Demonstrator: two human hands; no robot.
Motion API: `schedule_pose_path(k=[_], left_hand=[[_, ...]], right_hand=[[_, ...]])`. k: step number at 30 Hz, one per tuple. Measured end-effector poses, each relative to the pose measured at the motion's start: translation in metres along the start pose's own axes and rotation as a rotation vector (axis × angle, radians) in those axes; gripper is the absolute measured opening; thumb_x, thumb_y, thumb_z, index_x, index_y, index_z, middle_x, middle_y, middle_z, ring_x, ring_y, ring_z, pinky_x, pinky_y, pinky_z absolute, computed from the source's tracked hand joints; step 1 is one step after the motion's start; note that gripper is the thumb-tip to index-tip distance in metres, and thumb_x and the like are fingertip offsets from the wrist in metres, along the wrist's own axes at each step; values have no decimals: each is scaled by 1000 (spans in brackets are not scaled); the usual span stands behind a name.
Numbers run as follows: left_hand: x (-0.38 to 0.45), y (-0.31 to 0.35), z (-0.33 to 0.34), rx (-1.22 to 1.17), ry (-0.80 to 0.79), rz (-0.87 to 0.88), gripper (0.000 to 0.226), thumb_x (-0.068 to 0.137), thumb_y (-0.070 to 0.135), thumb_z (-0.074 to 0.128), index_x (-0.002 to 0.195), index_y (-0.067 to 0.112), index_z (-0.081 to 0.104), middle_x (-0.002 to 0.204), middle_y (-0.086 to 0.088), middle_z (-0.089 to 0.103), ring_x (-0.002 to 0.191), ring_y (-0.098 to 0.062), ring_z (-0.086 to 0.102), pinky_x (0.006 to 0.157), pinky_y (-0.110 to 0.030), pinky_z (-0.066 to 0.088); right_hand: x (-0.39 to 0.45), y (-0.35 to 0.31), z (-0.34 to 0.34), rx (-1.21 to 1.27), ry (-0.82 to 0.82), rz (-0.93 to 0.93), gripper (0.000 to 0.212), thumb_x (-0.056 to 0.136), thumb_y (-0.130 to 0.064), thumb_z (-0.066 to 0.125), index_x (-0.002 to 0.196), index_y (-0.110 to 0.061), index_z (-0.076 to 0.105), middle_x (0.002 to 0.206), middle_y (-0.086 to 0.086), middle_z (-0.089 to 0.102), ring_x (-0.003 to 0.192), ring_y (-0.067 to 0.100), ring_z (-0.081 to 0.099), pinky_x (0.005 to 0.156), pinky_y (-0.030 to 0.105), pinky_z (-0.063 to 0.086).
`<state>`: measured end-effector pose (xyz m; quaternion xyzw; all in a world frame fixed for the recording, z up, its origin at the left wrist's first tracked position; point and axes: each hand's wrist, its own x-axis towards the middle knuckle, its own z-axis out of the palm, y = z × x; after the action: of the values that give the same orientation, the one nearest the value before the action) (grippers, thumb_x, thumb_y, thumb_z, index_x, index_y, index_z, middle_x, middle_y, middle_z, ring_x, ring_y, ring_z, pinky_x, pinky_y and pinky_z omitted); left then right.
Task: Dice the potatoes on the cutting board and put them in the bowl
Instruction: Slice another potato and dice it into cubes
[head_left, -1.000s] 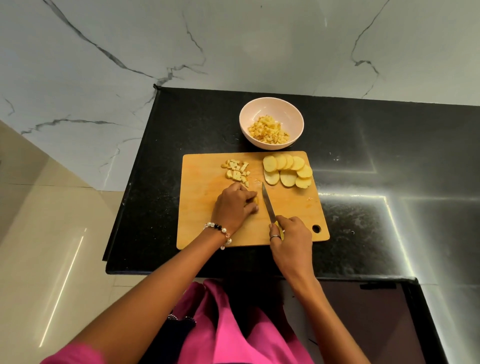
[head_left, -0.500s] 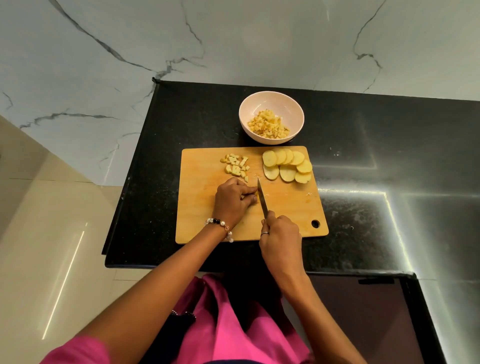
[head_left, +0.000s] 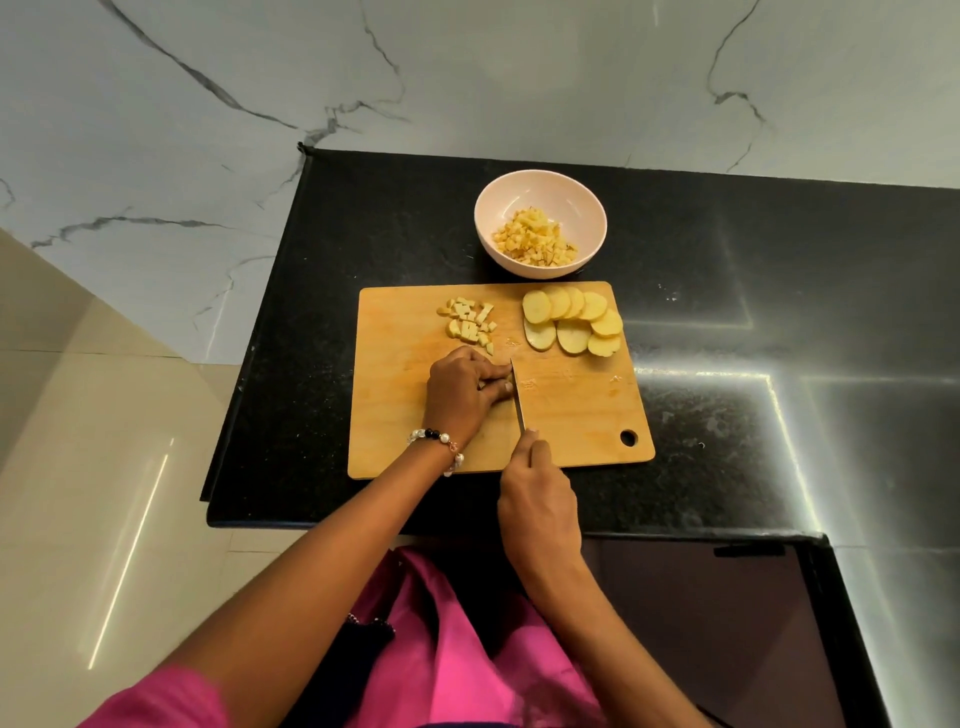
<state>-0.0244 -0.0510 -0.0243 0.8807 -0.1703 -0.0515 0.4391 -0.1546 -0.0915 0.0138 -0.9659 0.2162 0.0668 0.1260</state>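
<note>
On the rectangular wooden cutting board (head_left: 395, 415), the left hand (head_left: 460, 392) curls its fingers over a potato piece (mostly hidden), just left of the steel knife blade (head_left: 518, 397). The right hand (head_left: 540, 506) grips the knife handle at the board's near edge. Pale round potato slices (head_left: 571, 325) overlap near the far right corner, small diced cubes (head_left: 470, 325) left of them. The pink round bowl (head_left: 540, 195), holding dice, sits beyond the far edge.

Single head-worn wide-angle view, looking steeply down and forward, cutting board (head_left: 415, 415) close below centre
</note>
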Motion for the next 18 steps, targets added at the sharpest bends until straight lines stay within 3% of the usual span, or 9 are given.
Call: schedule_pose_path(k=[2, 5, 7, 10, 18], left_hand=[[-1, 0, 0, -4, 3, 1, 30, 67, 14, 81, 96, 8, 74, 85, -7, 65, 74, -16, 58, 69, -25, 48], [-2, 0, 0, -9, 7, -3, 30, 68, 14, 81, 96, 8, 74, 85, -7, 64, 74, -15, 57, 68, -23, 47], [-2, 0, -1, -14, 12, -8, 30, 67, 14, 81, 96, 8, 74, 85, -7, 64, 73, -11, 54, 67, -19, 44], [-2, 0, -1, -12, 28, -10, 29, 66, 14, 82, 94, 8, 74, 84, -5, 65, 72, -9, 54, 63, -12, 40], [-1, 0, -1, -23, 44, -20, 29, 65, 14, 83, 92, 6, 75, 83, -6, 66, 73, -10, 57, 67, -18, 46]], right_hand=[[-8, 4, 2, 4, -39, 11, 54, 61, 10, 69, 113, 17, 57, 81, 20, 61, 46, 30, 57, 34, 33, 42], [-8, 10, -4, 63, -43, 17, 49, 86, 5, 48, 134, 11, 41, 112, 22, 56, 76, 41, 63, 57, 43, 49], [-6, 12, -9, 95, -5, 23, 49, 93, 2, 39, 141, 6, 33, 124, 20, 51, 90, 42, 60, 67, 43, 46], [0, 13, -13, 112, 30, 36, 49, 96, -2, 35, 144, 2, 28, 129, 16, 48, 98, 38, 58, 73, 41, 45], [7, 10, -19, 51, -59, 9, 51, 96, -2, 30, 146, -2, 22, 133, 14, 42, 105, 33, 55, 79, 37, 45]])
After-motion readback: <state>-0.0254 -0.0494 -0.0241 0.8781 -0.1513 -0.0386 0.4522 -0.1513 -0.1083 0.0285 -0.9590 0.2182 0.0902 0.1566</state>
